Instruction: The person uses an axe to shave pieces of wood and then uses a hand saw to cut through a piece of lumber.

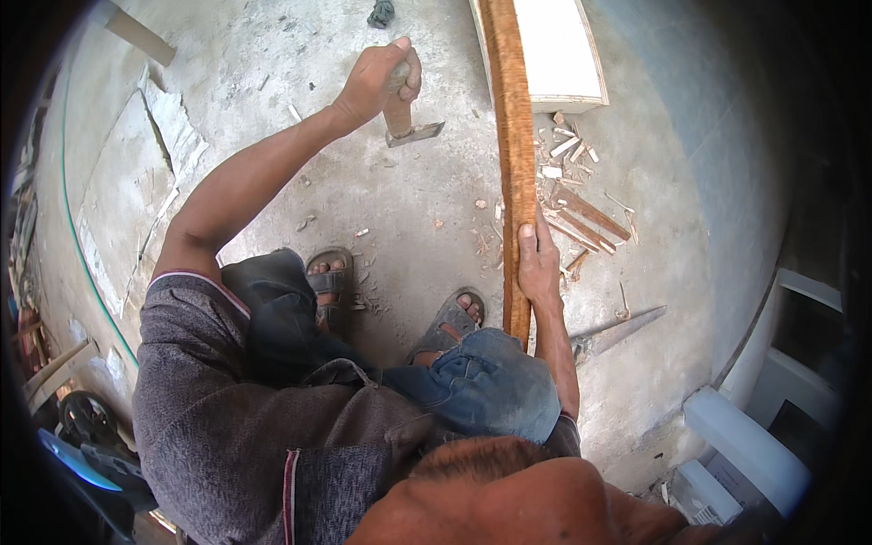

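left hand (386, 77): clenched round 1 bladed tool (399, 118)
right hand (540, 263): grasping 1 wooden plank (516, 136)
saw (625, 334): 1, on the floor (409, 218), right of the right hand

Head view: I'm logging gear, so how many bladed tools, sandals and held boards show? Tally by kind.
Bladed tools: 2 (wooden-handled tool, saw)
Sandals: 2 (left sandal, right sandal)
Held boards: 1 (wooden board)
Total: 5

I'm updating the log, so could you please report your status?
Left grip closed on bladed tool. Right grip on wooden strip. Tool apart from strip. Offcuts and handsaw on floor, right of strip.
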The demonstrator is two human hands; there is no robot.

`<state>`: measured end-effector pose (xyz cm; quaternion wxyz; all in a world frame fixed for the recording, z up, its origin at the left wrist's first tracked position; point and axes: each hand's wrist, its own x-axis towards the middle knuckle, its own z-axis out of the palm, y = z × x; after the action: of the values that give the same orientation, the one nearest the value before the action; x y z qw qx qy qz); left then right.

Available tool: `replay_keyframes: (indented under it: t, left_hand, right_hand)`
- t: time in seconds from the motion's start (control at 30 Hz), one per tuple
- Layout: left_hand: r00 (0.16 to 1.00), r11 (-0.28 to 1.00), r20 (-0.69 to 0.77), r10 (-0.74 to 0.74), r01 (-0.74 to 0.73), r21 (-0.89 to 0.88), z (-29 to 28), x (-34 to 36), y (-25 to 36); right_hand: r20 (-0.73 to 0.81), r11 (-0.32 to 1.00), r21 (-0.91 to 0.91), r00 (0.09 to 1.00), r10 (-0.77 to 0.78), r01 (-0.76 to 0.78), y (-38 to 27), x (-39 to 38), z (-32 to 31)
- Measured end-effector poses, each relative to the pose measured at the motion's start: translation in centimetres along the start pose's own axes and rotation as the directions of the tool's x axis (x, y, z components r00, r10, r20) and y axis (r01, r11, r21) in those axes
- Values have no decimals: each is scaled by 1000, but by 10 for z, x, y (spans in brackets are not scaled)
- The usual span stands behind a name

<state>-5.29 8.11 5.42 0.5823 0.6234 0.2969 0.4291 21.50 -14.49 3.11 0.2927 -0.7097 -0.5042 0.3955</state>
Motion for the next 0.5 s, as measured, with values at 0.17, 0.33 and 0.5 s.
replay_keyframes:
  t: [0.17,0.33,0.5]
  left_hand:
    - [1000,997,16,12,-13,74,-4,11,-4]
    - [998,997,58,-33,28,79,22,16,8]
    - [997,996,23,-80,81,-48,17,4,-6]
  right_hand:
    - [-306,835,419,921,-241,357,-41,-13,-56]
    - [178,963,-266,981,81,-31,25,-1,18]
    - [126,977,-194,985,115,-89,15,-12,18]
